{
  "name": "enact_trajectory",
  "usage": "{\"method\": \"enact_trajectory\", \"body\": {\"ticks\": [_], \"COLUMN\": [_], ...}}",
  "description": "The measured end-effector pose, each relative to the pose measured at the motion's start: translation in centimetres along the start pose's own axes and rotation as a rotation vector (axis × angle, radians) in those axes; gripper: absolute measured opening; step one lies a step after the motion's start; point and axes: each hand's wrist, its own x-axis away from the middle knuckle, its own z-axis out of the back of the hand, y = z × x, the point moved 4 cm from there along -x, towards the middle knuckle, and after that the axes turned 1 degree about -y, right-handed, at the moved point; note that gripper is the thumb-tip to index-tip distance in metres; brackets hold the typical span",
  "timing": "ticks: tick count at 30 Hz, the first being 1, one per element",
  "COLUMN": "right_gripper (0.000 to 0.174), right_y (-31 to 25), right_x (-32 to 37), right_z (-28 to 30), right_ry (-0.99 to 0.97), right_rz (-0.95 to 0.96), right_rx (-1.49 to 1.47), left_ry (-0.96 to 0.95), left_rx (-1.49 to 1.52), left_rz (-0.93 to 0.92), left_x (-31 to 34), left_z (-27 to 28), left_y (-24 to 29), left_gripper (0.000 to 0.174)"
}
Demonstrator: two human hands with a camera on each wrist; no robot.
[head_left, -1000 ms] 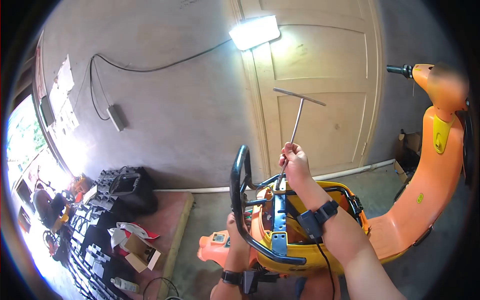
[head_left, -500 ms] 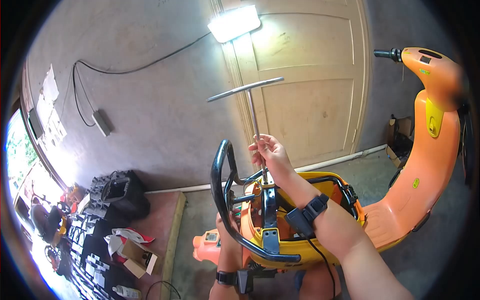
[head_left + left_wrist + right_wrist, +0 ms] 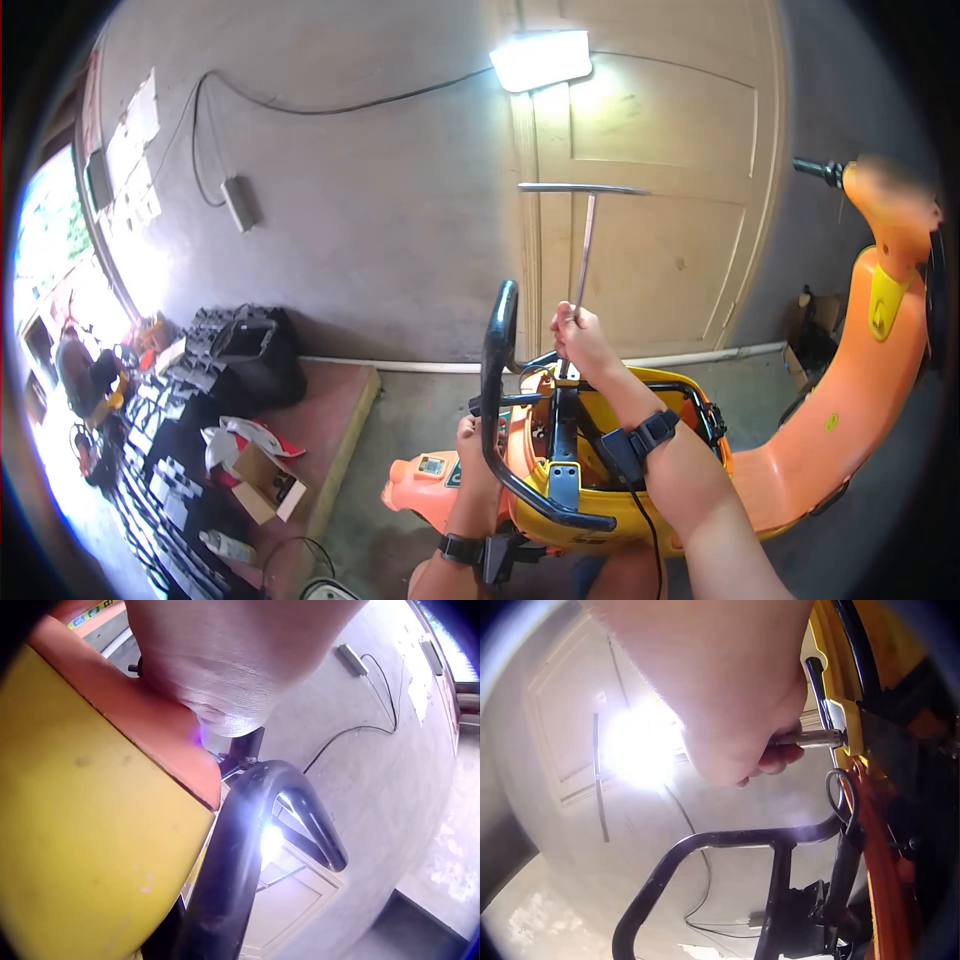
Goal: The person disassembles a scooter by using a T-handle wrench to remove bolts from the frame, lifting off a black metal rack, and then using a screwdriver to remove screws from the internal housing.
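Note:
My right hand (image 3: 580, 335) grips the lower shaft of a steel T-handle wrench (image 3: 583, 250) that stands nearly upright, its crossbar level in front of the door. In the right wrist view the right hand (image 3: 735, 712) closes round the shaft (image 3: 814, 738), whose tip meets a yellow bracket (image 3: 851, 727) at the rear of an orange scooter (image 3: 850, 400). My left hand (image 3: 474, 445) lies against the scooter's orange rear body beside the black grab rail (image 3: 492, 400). The left wrist view shows the palm (image 3: 232, 667) on the orange panel, fingers hidden, with the rail (image 3: 240, 855) below.
A cream door (image 3: 680, 200) with a bright lamp (image 3: 540, 58) stands behind the scooter. Black crates (image 3: 245, 355) and a cardboard box (image 3: 265, 480) sit on a raised platform (image 3: 330, 420) at the left. An open doorway (image 3: 50, 260) is at the far left.
The wrench's crossbar has swung round from tilted to level while my right hand stays on the shaft. My view has shifted a little; the left hand stays on the rear body.

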Motion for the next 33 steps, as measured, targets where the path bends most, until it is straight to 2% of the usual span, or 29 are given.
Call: {"method": "enact_trajectory", "body": {"ticks": [3, 4, 6, 7, 8, 10, 11, 12, 14, 16, 18, 22, 24, 26, 29, 30, 32, 33], "right_gripper": [0.045, 0.045, 0.044, 0.046, 0.046, 0.048, 0.05, 0.051, 0.053, 0.051, 0.034, 0.026, 0.026, 0.026, 0.024, 0.025, 0.023, 0.022], "right_y": [-0.5, -1.1, -2.9, -3.6, -3.2, -1.6, -1.1, -0.8, -1.1, -2.2, -2.0, -1.1, -1.5, -1.7, -1.1, -1.0, -1.2, -0.8], "right_x": [0.3, 0.2, 0.8, 0.8, 0.8, 0.3, 0.3, 0.6, 0.8, 1.5, 1.6, 1.7, 2.0, 2.1, 2.0, 2.0, 2.0, 1.6], "right_z": [0.1, 0.1, 1.1, 1.3, 1.5, 2.2, 2.0, 2.0, 2.2, 2.0, 1.8, 2.0, 1.8, 1.4, 1.8, 1.7, 1.8, 2.2], "right_ry": [0.138, 0.117, 0.227, 0.233, 0.223, 0.204, 0.19, 0.196, 0.135, 0.0, -0.063, -0.215, -0.176, -0.194, -0.135, -0.108, -0.069, -0.056], "right_rz": [-0.009, -0.008, 0.07, 0.049, 0.042, -0.103, -0.116, -0.212, -0.249, -0.274, -0.288, -0.326, -0.321, -0.335, -0.343, -0.359, -0.366, -0.352], "right_rx": [0.033, 0.05, 0.16, 0.283, 0.307, 0.488, 0.54, 0.571, 0.758, 0.937, 0.909, 0.906, 0.981, 1.098, 0.968, 0.924, 0.881, 0.884], "left_ry": [-0.008, -0.023, -0.028, -0.046, -0.051, -0.05, -0.07, -0.077, -0.069, -0.029, -0.013, 0.012, -0.075, -0.044, -0.027, -0.058, -0.093, -0.042], "left_rx": [0.054, 0.1, 0.068, 0.016, 0.063, 0.023, 0.066, 0.119, 0.062, 0.009, 0.018, 0.043, 0.037, 0.041, 0.094, 0.052, 0.028, -0.062], "left_rz": [-0.022, -0.028, -0.02, -0.004, -0.036, -0.011, -0.023, 0.026, -0.049, -0.034, -0.004, 0.026, -0.01, -0.022, -0.071, -0.038, -0.117, -0.091], "left_x": [-0.4, -0.5, -1.0, -1.0, -0.6, 0.0, -0.7, -0.4, -0.5, -0.4, 0.6, 0.8, 0.0, -0.5, -1.1, -0.5, -1.0, -1.1], "left_z": [0.1, 0.0, 0.5, 0.5, 0.1, -0.1, 0.1, -0.2, -0.3, -0.3, -0.7, -1.0, 0.0, 0.5, 0.2, 0.0, 0.4, 0.2], "left_y": [-0.7, -0.8, -1.2, -1.5, -1.3, -0.5, -1.3, -0.7, -0.7, -0.5, 0.4, 0.6, -0.6, -1.4, -2.1, -1.4, -2.2, -2.0], "left_gripper": [0.013, 0.013, 0.014, 0.015, 0.015, 0.015, 0.014, 0.013, 0.014, 0.014, 0.014, 0.013, 0.014, 0.013, 0.013, 0.015, 0.018, 0.02]}}
